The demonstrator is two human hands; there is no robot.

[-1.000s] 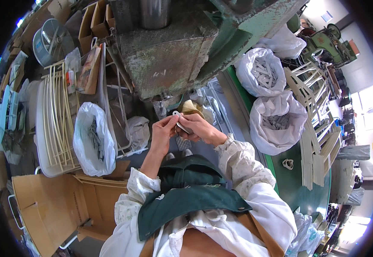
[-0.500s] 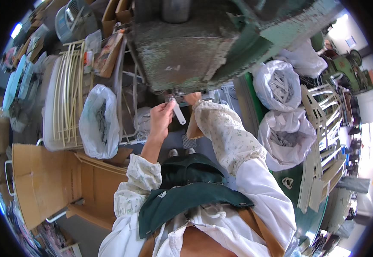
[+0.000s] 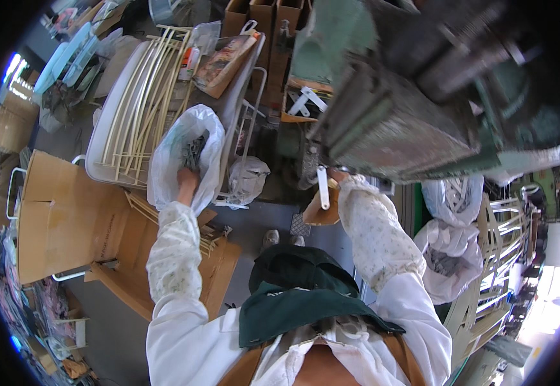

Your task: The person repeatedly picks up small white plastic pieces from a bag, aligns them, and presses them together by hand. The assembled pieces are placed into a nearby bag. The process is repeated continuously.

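My left hand (image 3: 188, 183) reaches into a white plastic bag (image 3: 163, 171) on the left, at a heap of small grey metal pieces (image 3: 193, 152). Its fingertips are lost among the pieces, so their grip is unclear. At the green press-like machine (image 3: 399, 132), a flat white strip (image 3: 323, 188) with a rounded, holed end hangs from the working area. Just right of that strip is my right hand (image 3: 339, 175), its fingers mostly covered by the machine and the strip. Patterned sleeve covers wrap both forearms.
Pale rods (image 3: 132, 96) lie in a clear tub beside the bag. An open cardboard box (image 3: 67, 225) stands at the lower left. More white strips (image 3: 307, 101) sit in a tray behind. Two white bags, one being a bag of grey pieces (image 3: 450, 248), stand at the right by stacked frames.
My left hand has let go of the white strip and moved left into the bag. The strip stays at the machine beside my right hand. The view has swung left.
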